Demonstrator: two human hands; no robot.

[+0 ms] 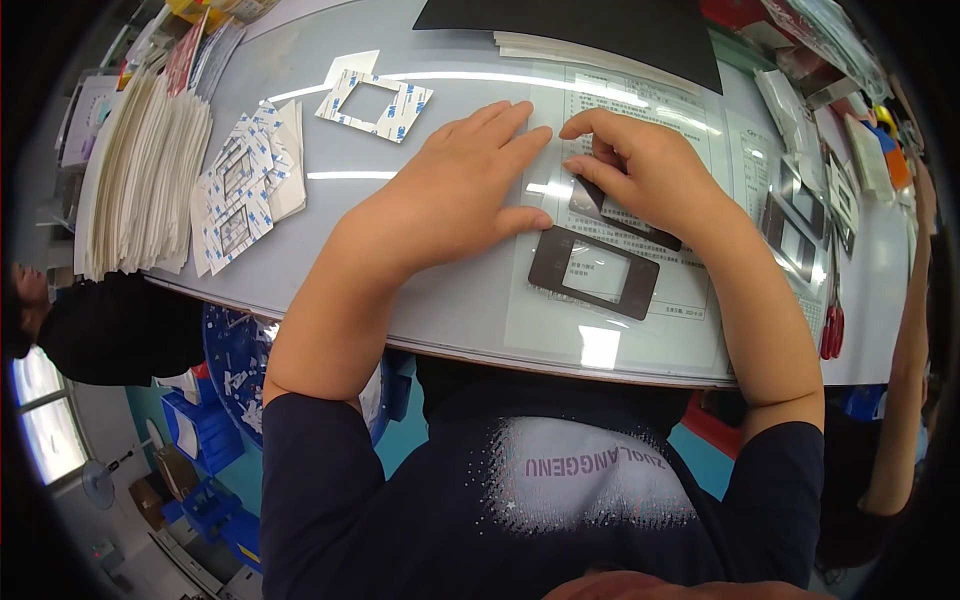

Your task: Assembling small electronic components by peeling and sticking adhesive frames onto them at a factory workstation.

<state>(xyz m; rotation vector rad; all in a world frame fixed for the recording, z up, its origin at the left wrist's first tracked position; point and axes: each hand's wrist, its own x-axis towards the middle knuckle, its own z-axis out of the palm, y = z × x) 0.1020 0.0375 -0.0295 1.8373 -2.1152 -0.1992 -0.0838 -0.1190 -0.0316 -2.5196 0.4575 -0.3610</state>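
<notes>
My left hand (468, 178) lies over the tabletop with fingers stretched out and the thumb apart. Its thumb tip is at the upper left corner of a dark rectangular panel (553, 262) with a window cut in it. Beside it, my right hand (640, 165) is bent, its index finger and thumb tips apart; the other fingers curl under and are partly hidden. Below that hand lies a second dark panel (655, 236), partly covered by it. Whether the thumb touches this panel I cannot tell. Both panels rest over a printed sheet (690, 295) under a clear surface.
White adhesive frames with blue print (408, 110) lie at the upper left, with more in a pile (262, 190) beside a tall paper stack (150, 170). Further dark panels (795, 245) and a red-handled tool (832, 332) lie right. A black sheet (590, 25) covers the far edge.
</notes>
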